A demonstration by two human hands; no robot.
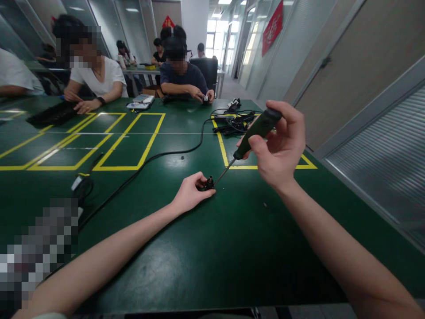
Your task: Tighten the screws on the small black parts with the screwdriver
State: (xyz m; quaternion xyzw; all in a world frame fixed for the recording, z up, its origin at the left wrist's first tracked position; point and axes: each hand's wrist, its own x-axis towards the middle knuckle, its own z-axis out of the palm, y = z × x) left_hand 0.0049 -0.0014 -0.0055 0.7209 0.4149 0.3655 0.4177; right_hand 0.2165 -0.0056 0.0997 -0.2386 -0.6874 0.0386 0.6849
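Between the thumb and fingers of my left hand [192, 191] is a small black part [209, 183] with a short round stub on top, low over the green table [186, 252]. Its exact kind is too small to make out. My right hand [282, 148] is wrapped round the dark green handle of a screwdriver [255, 133]. The screwdriver slants down to the left, and its thin shaft ends at the right side of the black part. Whether the tip sits in a screw is too small to see.
A bundle of black cables [237, 124] lies behind my right hand. One long black cable [159, 155] curves leftward across the table. Yellow tape [116, 168] marks rectangles. Across the table, a co-worker in dark blue [184, 77] handles a small object; another in white [99, 82] sits at left.
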